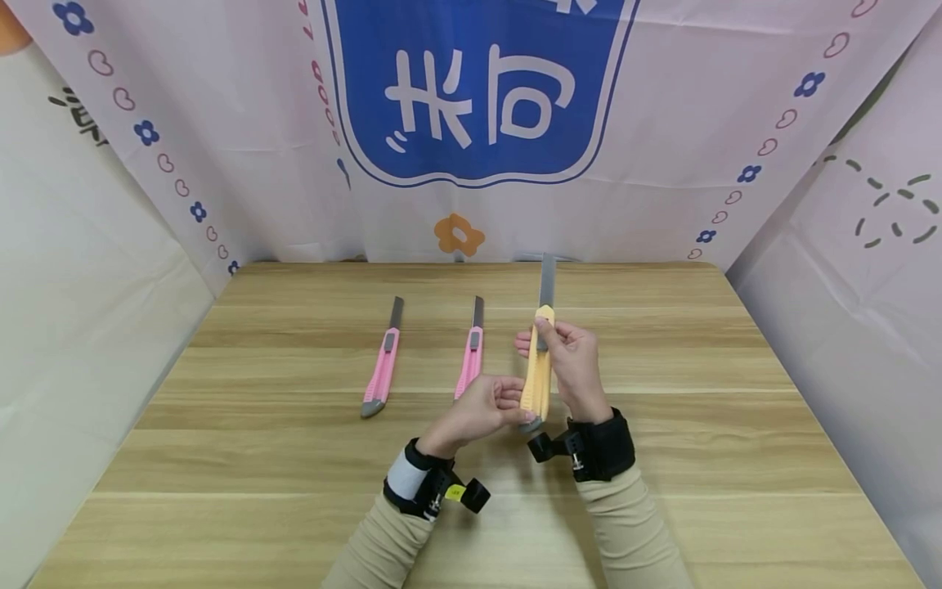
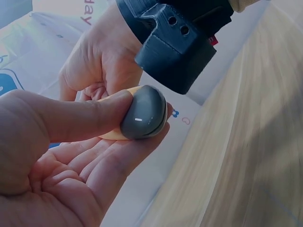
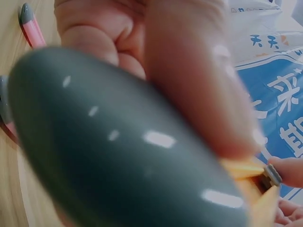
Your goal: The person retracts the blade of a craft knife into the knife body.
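A yellow utility knife [image 1: 536, 384] with a grey end cap [image 2: 146, 113] is held above the table, its long blade extended away from the body. My left hand [image 1: 482, 409] pinches the capped end between thumb and fingers. Higher up, my right hand [image 1: 574, 360] grips the body, thumb on the grey slider. In the right wrist view the grey cap [image 3: 118, 142] fills much of the picture, and the slider [image 3: 271, 175] shows near the right thumb.
Two pink utility knives lie on the wooden table [image 1: 294, 458] with blades out: one at left [image 1: 383, 368], the other [image 1: 473, 356] beside my left hand, which partly covers it. Printed cloth [image 1: 280, 196] hangs behind the table.
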